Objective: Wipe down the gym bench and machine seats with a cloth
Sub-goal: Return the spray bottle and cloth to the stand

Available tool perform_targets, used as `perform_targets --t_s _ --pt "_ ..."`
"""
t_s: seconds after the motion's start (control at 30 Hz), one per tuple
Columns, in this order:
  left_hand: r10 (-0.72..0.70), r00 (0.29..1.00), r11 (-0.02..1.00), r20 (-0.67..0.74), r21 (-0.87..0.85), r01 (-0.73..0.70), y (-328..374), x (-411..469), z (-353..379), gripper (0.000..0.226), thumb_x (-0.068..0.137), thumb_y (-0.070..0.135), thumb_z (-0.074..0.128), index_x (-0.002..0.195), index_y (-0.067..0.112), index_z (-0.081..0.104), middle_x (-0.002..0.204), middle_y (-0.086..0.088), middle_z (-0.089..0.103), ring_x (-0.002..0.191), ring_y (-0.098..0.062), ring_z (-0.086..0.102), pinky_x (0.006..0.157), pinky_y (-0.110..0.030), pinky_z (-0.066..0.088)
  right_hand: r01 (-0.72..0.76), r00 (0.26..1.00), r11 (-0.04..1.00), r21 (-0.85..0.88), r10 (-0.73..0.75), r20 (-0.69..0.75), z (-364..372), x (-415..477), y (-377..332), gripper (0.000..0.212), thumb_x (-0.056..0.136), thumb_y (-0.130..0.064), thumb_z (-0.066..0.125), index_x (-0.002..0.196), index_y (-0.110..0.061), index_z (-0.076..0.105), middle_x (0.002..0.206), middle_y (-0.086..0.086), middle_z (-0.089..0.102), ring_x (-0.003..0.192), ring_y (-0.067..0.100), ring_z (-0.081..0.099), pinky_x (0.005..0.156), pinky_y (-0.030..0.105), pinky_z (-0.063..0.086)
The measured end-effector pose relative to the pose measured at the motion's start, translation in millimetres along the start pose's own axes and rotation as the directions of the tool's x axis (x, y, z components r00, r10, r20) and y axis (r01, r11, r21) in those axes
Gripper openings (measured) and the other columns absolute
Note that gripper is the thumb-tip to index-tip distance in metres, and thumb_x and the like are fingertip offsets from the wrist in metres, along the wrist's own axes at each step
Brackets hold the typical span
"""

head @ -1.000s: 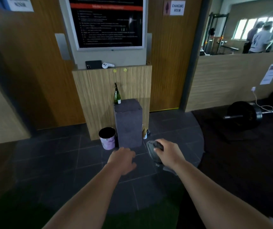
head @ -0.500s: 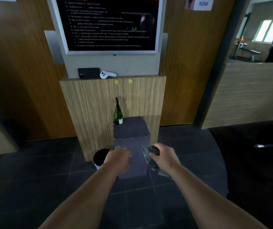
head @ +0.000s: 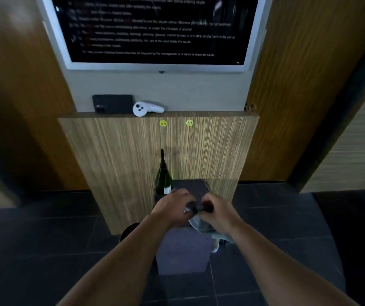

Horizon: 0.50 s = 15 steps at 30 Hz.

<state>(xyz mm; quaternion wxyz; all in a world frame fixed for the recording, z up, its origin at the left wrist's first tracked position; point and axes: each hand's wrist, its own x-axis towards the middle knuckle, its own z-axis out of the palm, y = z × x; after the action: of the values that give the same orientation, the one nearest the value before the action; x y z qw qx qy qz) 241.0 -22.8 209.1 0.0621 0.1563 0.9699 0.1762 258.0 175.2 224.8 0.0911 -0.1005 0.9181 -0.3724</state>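
Cloth [head: 199, 221], grey and bunched, is held in mid-air by both hands over the near top surface of a dark grey block [head: 183, 255]. Left hand [head: 172, 208] and right hand [head: 219, 214] meet at its upper edge, fingers [head: 184, 194] curled and pinching the fabric; the rest hangs below the right hand. A green bottle [head: 163, 182] stands upright at the block's far left corner. A white controller [head: 146, 108] lies on the wooden ledge [head: 210, 113] behind.

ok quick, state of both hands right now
Left hand: closed, grips one end of the cloth.
Right hand: closed, grips the same cloth.
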Motion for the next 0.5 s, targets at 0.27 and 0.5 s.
perform_targets --t_s 0.27,0.5 --pt "-0.054 0.982 0.956 0.183 -0.274 0.104 -42.5 112.1 -1.0 0.028 0.087 0.044 0.067 0.080 0.021 0.053 0.075 -0.003 0.058 0.069 -0.022 0.057 0.062 -0.036 0.039 -0.118 0.983 0.993 -0.012 0.119 0.143 14.8 121.4 25.9 0.031 0.080 -0.036 0.076 0.088 -0.036 0.047 0.085 -0.006 0.059 0.078 0.015 0.059 0.065 0.036 0.044" --pt "-0.296 0.914 0.736 0.278 -0.543 0.404 -88.8 158.4 42.3 0.029 0.094 0.026 0.069 0.079 0.012 0.049 0.063 0.000 0.041 0.057 -0.012 0.041 0.059 -0.032 0.034 -0.300 0.938 0.954 -0.018 0.298 0.179 31.2 185.3 89.4 0.010 0.088 -0.029 0.069 0.094 -0.028 0.061 0.086 0.000 0.061 0.076 0.019 0.059 0.060 0.031 0.042"
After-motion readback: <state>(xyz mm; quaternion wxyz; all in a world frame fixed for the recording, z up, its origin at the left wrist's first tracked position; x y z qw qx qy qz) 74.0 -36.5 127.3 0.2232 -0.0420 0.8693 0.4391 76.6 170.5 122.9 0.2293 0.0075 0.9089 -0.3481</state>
